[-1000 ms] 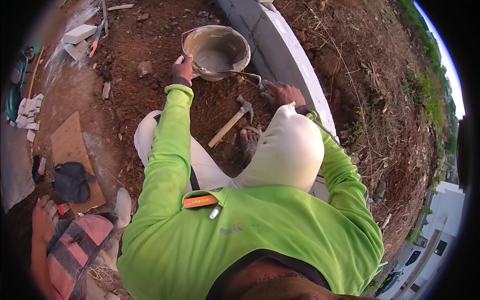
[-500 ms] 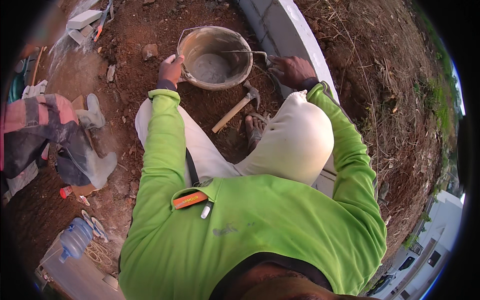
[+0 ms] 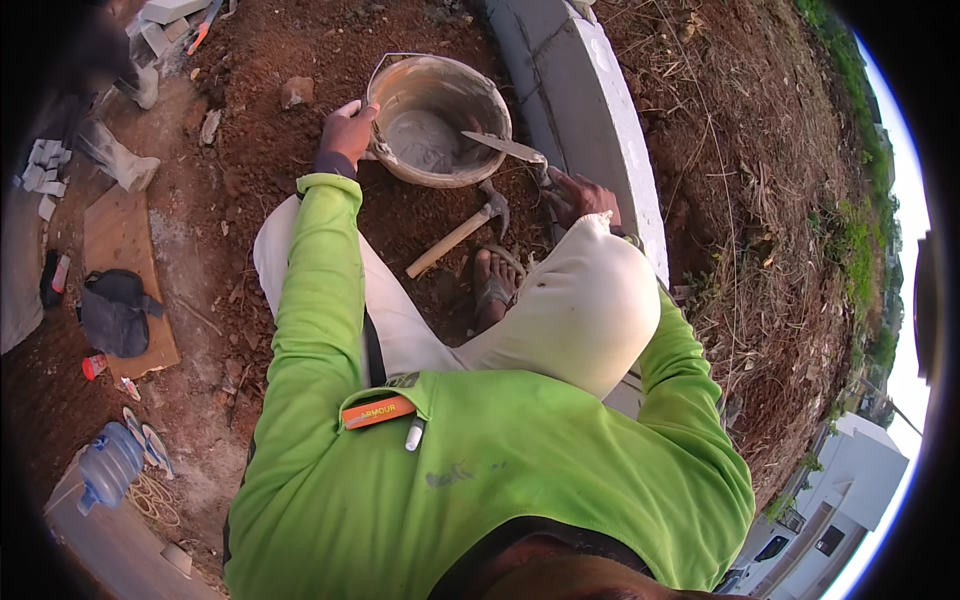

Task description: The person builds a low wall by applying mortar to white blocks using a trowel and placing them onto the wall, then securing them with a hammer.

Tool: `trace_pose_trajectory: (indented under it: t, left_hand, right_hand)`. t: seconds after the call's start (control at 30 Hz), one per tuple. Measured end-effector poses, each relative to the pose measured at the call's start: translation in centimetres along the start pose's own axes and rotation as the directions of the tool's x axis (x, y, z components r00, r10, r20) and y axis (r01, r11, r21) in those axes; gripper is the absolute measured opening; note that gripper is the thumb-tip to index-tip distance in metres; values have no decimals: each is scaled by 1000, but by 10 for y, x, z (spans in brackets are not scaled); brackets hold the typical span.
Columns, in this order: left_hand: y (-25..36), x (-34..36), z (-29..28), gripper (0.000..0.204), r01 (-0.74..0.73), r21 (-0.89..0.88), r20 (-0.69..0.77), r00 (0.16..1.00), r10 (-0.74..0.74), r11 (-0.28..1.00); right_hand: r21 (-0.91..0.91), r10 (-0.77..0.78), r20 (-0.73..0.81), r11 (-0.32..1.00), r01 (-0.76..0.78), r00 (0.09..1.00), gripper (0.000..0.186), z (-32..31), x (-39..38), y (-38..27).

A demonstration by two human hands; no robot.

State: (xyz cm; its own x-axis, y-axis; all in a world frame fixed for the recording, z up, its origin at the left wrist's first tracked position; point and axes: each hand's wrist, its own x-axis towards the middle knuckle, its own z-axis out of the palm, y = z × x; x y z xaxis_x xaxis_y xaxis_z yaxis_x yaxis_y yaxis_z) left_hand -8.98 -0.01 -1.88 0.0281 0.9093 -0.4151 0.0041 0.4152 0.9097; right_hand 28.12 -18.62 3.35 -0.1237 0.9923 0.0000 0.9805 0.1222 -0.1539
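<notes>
Your left fingers clamp the bucket at nine o'clock, presumably steadying it; right fingers grip the trowel at four.

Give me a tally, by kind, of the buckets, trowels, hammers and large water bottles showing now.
Bucket: 1, held at its rim by the left hand
Trowel: 1, held in the right hand
Hammer: 1, lying on the ground
Water bottle: 1, blue, at the lower left
Total: 4
</notes>
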Motion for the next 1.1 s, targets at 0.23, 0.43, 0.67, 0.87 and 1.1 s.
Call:
trace_pose_trajectory:
  t: [0.23, 0.43, 0.67, 0.87, 1.1]
  left_hand:
    - [-10, 25, -13, 55, -169, 201, 31, 986, 166, 965]
    - [-27, 29, -30, 59, -154, 280, -64, 982, 178, 947]
    - [-26, 36, -26, 64, -114, 290, -21, 992, 126, 950]
    - [-27, 39, -35, 67, -151, 321, 19, 988, 153, 935]
    - [-15, 23, -20, 67, -232, 306, -1, 970, 244, 923]
  right_hand:
    - [-122, -120, 49, 985, 126, 992, 43, -32, 99, 30]
    - [170, -151, -148, 970, 175, 978, 42, -21, 48, -20]
    - [259, 43, -166, 966, 1, 985, 47, 64, 1, -7]
    - [66, -36, -88, 997, 42, 995, 50, 7, 88, -9]
    - [228, 4, 541, 962, -151, 841, 49, -120, 101, -102]
